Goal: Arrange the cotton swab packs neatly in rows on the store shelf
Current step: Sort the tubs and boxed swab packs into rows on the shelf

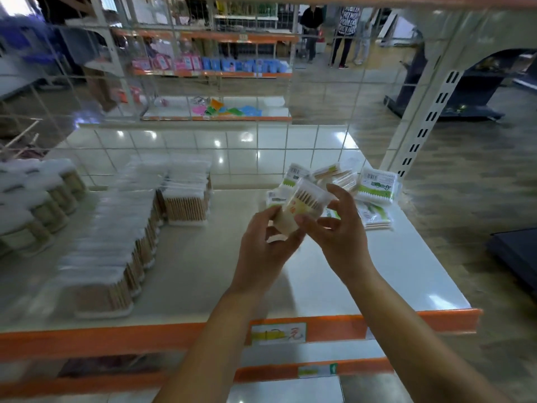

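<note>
Both hands hold one clear cotton swab pack (302,203) above the white shelf (220,274). My left hand (268,242) grips its lower left end. My right hand (337,225) pinches its right side with thumb and fingers. Behind the hands a loose pile of swab packs (374,187) with green and white labels lies at the shelf's back right. A long row of upright wooden-stick swab packs (116,242) runs front to back on the left, and a short stack (186,199) stands behind it.
Round swab tubs (37,199) line the shelf's far left. A wire grid panel (261,152) backs the shelf. An orange front rail (145,338) carries a price tag (279,333). A slotted upright post (427,126) stands at the right. People stand in the far aisle.
</note>
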{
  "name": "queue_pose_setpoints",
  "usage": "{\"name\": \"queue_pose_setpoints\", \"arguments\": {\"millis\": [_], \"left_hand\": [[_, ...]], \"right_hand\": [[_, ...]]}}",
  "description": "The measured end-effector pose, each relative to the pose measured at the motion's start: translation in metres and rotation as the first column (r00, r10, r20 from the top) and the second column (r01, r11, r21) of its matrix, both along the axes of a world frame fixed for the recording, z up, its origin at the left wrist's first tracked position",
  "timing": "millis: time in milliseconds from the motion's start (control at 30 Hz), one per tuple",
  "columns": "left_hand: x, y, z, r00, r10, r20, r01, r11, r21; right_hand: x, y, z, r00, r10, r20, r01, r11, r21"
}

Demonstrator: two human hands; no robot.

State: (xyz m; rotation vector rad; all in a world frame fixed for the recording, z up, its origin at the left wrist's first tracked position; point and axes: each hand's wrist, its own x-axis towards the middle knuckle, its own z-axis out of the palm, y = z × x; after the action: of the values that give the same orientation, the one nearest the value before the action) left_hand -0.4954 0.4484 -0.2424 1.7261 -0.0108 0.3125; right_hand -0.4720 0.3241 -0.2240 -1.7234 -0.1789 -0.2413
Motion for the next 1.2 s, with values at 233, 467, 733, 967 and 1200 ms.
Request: {"name": "queue_pose_setpoints", "arguments": {"millis": [233,467,733,967,1200], "left_hand": [[-0.019,0.048,0.012,0.994,0.063,0.085,-0.084,0.955,0.285],[-0.042,0.114,0.036,0.977,0.127,0.172,-0.196,0.851,0.488],[-0.073,0.209,0.058,0.958,0.258,0.122,-0.273,0.701,0.659],[-0.101,0.299,0.057,0.919,0.365,0.148,-0.348,0.575,0.74],[-0.128,0.363,0.051,0.896,0.411,0.17,-0.4,0.579,0.711]], "right_hand": [[-0.014,0.048,0.017,0.992,0.009,0.123,0.005,0.994,-0.111],[-0.026,0.107,0.04,0.977,0.052,0.208,-0.026,0.992,-0.125],[-0.043,0.185,0.049,0.957,0.164,0.24,-0.127,0.979,-0.161],[-0.066,0.261,0.051,0.929,0.307,0.207,-0.269,0.944,-0.191],[-0.105,0.331,0.037,0.873,0.48,0.091,-0.445,0.858,-0.256]]}}
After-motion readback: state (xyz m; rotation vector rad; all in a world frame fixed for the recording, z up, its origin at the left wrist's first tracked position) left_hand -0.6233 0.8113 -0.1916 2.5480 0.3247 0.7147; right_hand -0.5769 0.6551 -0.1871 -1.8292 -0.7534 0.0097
